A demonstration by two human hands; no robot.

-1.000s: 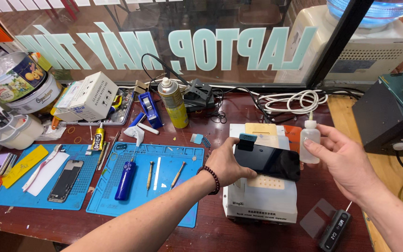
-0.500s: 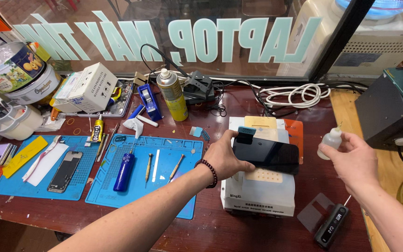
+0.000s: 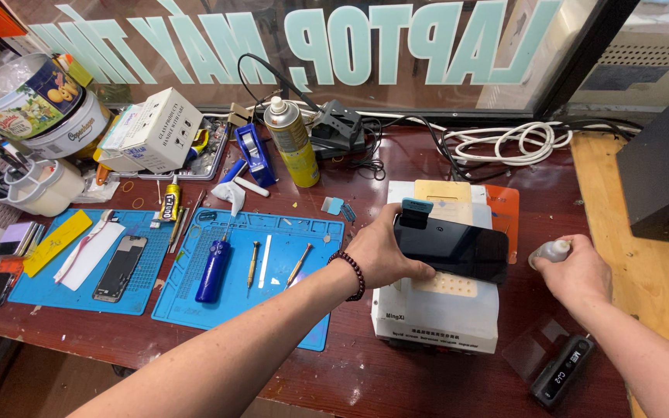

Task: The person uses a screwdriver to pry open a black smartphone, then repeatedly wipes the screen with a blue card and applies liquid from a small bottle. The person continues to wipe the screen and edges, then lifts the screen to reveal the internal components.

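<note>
My left hand (image 3: 385,251) grips the left end of a black smartphone (image 3: 452,248), holding it flat just above a white box-shaped machine (image 3: 437,313) with a pale perforated top plate. A small blue clip sits at the phone's upper left corner. My right hand (image 3: 578,272) is closed around a small clear dropper bottle (image 3: 549,251) with a white nozzle, held low at the table just right of the machine.
A blue work mat (image 3: 253,275) to the left carries a blue cylindrical tool, screwdrivers and tweezers. A second mat holds a disassembled phone (image 3: 120,267). A yellow spray can (image 3: 292,143), tape dispenser, white cable coil (image 3: 505,143) and black device (image 3: 560,370) lie around.
My right hand has dropped with the dropper bottle from above the phone down to the table on the right. My left hand keeps the phone over the machine.
</note>
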